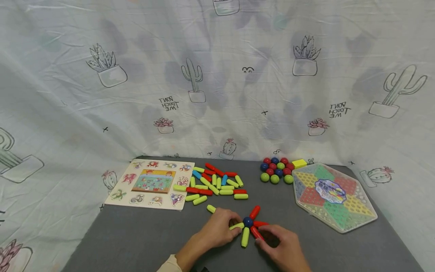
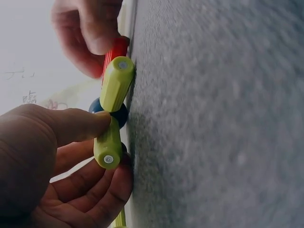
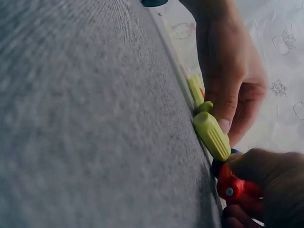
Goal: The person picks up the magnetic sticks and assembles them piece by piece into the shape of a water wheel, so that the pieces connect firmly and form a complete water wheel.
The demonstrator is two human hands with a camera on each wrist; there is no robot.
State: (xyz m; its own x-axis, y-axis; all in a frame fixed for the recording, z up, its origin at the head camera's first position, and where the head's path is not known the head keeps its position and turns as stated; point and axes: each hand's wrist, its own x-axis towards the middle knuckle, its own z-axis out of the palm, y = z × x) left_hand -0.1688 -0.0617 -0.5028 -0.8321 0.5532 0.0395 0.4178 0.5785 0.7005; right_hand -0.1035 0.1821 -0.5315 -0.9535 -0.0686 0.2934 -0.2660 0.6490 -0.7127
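A dark blue ball [image 1: 248, 222] lies on the dark grey table with red and yellow-green magnetic rods set around it like spokes. My left hand [image 1: 221, 227] pinches the yellow-green rod [image 2: 108, 151] on the ball's left side, thumb tip close to the ball. Thumb and fingers of my right hand [image 1: 283, 245] grip the lower right red rod [image 1: 256, 233]. Between the hands another yellow-green rod [image 1: 245, 237] points toward me. Two more red rods stick out, one toward the back [image 1: 255, 212] and one to the right, partly behind my right fingers.
Behind my left hand lies a loose yellow-green rod [image 1: 211, 208]. Farther back are several scattered rods [image 1: 213, 189] beside a wooden picture puzzle [image 1: 119, 181]. Coloured balls [image 1: 274, 180], a yellow block [image 1: 299, 163] and a hexagonal game board [image 1: 334, 219] occupy the back right. A printed curtain [image 1: 217, 124] hangs behind.
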